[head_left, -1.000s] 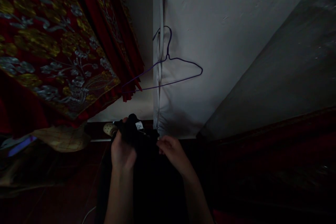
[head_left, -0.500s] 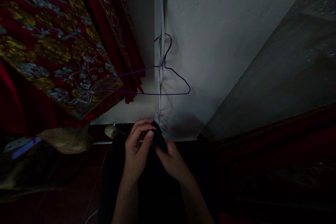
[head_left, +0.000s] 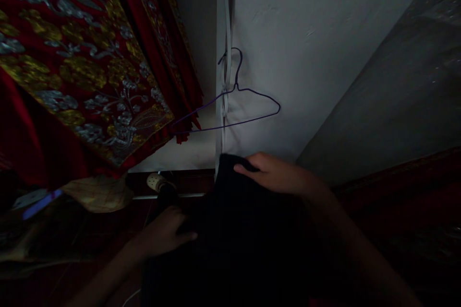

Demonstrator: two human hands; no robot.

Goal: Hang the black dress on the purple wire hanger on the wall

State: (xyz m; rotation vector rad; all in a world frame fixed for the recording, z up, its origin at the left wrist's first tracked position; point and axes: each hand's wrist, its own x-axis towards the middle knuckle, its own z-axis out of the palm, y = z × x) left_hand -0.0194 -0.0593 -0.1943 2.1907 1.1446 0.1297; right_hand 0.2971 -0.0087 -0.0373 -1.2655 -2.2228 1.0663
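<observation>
A black piece of cloth [head_left: 230,201], likely a garment, is spread between my hands and merges with the dark below, so its outline is hard to make out. My right hand [head_left: 273,172] grips its upper edge, thumb on the near side and fingers behind. Lower down and to the left, my left hand [head_left: 167,230] closes on the cloth's left side, its fingers partly hidden in shadow. Above both hands, apart from them, a purple wire hanger [head_left: 252,90] hangs bare by its hook at the wall corner.
Red cloth with gold and silver embroidery [head_left: 90,67] hangs at the left. White cables [head_left: 227,24] run down the wall corner [head_left: 288,33]. A pale shoe [head_left: 155,181] shows on the floor beside a checked bag [head_left: 101,192]. Dark red fabric [head_left: 403,192] lies along the right.
My hands have moved apart: the left down and leftward, the right up and rightward. The black cloth, bunched between them before, is now spread out. The empty hanger has swung round a little.
</observation>
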